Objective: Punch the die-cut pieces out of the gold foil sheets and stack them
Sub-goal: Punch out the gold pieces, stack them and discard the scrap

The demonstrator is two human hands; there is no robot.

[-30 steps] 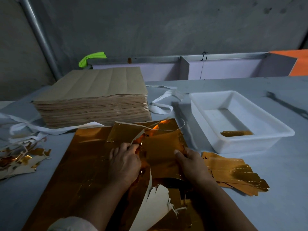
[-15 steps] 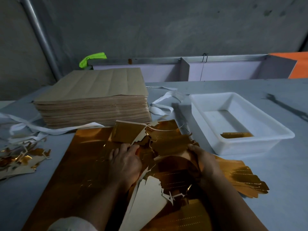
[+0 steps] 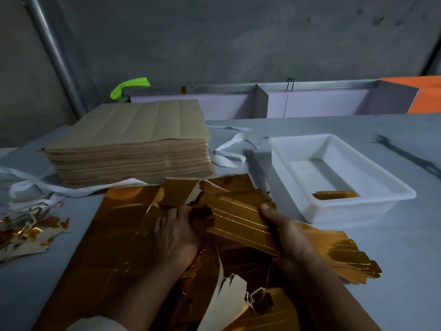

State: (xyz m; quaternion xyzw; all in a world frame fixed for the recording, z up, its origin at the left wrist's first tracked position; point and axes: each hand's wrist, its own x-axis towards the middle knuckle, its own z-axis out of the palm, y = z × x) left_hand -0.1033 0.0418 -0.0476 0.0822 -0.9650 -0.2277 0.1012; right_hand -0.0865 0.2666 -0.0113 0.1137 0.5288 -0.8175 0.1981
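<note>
A large gold foil sheet [image 3: 114,237] lies on the grey table in front of me, torn along its right half with white backing curled up. My left hand [image 3: 176,235] presses down on the sheet near the tear. My right hand [image 3: 286,232] grips a gold die-cut piece [image 3: 241,223] with dotted lines, lifted and tilted above the sheet. A loose stack of punched gold pieces [image 3: 346,256] lies on the table right of my right hand. One gold piece [image 3: 334,194] rests inside the white plastic tray [image 3: 372,209].
A thick stack of brown paper sheets [image 3: 128,149] stands behind the foil sheet. Gold and white scrap [image 3: 28,225] is piled at the left edge. White strips [image 3: 229,151] lie between the stack and the tray. A grey wall and a metal pipe stand behind.
My right hand has pulled a gold piece free of the sheet and raised it, tilting it up. My left hand stays pressed on the sheet.
</note>
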